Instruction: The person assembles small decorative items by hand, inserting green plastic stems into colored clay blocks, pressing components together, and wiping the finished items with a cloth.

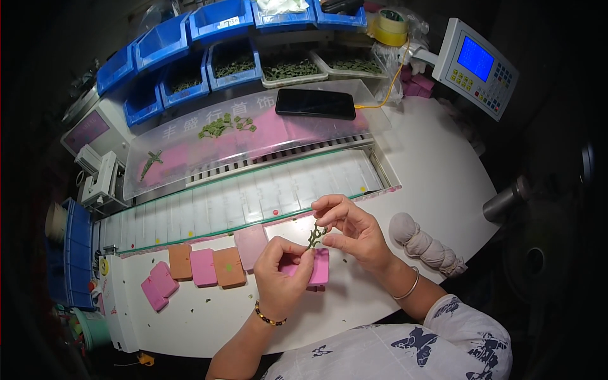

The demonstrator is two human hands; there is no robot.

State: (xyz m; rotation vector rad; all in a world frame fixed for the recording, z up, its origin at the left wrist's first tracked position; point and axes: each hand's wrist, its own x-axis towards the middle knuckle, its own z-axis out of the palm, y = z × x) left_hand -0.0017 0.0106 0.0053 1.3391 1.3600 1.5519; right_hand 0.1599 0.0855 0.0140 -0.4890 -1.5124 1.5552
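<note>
Near the front of the white table, a small green branched piece [315, 235], like a lacy wax pattern, is held up between my two hands. My left hand [285, 272] pinches its lower end between thumb and finger. At its upper right, the thumb and forefinger of my right hand [354, 235] close on the piece, with the other fingers curled loosely above. Just beneath and behind my left fingers lies a pink block [320, 268], like a rubber mould, partly hidden by that hand.
Orange [229, 267] and pink mould blocks [204, 267] line the left side. Behind them run a glass-edged panel [240, 199] and a clear tray [190, 149] with green pieces and a phone [315, 104]. Blue bins [221, 19] stand behind; a rolled cloth [421, 244] lies right.
</note>
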